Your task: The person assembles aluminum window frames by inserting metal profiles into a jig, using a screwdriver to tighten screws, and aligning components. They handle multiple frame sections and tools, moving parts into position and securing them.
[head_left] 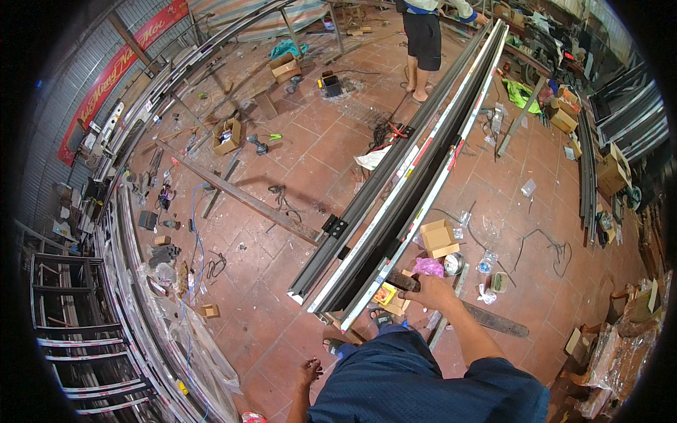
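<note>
Long dark metal profiles (374, 257) with pale taped edges run from in front of me to the far right. My right hand (431, 292) is by their near right end, fingers curled, over a brown beam (497, 322) that crosses beneath. Whatever those fingers hold, if anything, is hidden. Low on my left side hangs my left hand (310, 369), bare, its fingers loosely bent and apart. A black bracket (334, 225) sits on the left profile. At the far end a person (423, 42) in dark shorts has a hand near the profiles.
Cardboard boxes (438, 239), a pink plastic bag (428, 266), cables (282, 201) and a drill (258, 144) lie about the tiled floor. Stacked metal frames (77, 345) stand at the left. Wrapped wooden furniture (617, 352) is at the lower right.
</note>
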`<state>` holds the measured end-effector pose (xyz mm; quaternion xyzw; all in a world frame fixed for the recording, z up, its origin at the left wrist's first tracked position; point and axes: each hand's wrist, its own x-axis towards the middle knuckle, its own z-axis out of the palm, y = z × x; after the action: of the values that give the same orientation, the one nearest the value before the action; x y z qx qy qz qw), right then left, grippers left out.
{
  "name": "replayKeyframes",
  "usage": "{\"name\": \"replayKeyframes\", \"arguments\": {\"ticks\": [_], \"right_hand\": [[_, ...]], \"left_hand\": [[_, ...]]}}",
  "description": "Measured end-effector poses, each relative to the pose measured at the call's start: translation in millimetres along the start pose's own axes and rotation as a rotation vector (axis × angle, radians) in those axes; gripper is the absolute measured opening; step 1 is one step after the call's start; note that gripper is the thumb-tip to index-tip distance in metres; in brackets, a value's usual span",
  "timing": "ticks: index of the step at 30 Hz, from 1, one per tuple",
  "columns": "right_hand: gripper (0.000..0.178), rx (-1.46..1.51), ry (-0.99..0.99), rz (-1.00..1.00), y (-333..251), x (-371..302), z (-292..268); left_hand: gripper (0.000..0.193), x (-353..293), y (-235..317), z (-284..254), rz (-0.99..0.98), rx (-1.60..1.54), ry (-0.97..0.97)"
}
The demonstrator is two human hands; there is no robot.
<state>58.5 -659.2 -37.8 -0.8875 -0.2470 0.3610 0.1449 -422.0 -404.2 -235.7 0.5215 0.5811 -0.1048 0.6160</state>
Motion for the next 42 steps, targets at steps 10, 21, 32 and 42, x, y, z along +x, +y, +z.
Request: {"name": "replayKeyframes", "arguments": {"ticks": [10, 21, 32, 42], "right_hand": [[0.097, 0.049, -0.001, -0.039, 5.8, 3.3, 3.4], [0.066, 1.316, 0.476, -0.015, -5.9, 70.2, 4.2], [0.052, 1.165, 0.708, -0.003, -42.5, 115.0, -21.3], [0.055, 0.831, 0.75, 0.178, -46.9, 100.8, -36.8]], "left_hand": [[0.039, -0.4, -0.9, 5.1, -0.01, -0.041, -0.021], [0.04, 1.5, -27.5, -6.0, 0.012, -0.004, 0.028], [0.04, -26.0, -26.2, -5.1, -0.038, -0.037, 0.073], [0.043, -22.5, -19.7, -11.7, 0.01, -0.009, 0.091]]}}
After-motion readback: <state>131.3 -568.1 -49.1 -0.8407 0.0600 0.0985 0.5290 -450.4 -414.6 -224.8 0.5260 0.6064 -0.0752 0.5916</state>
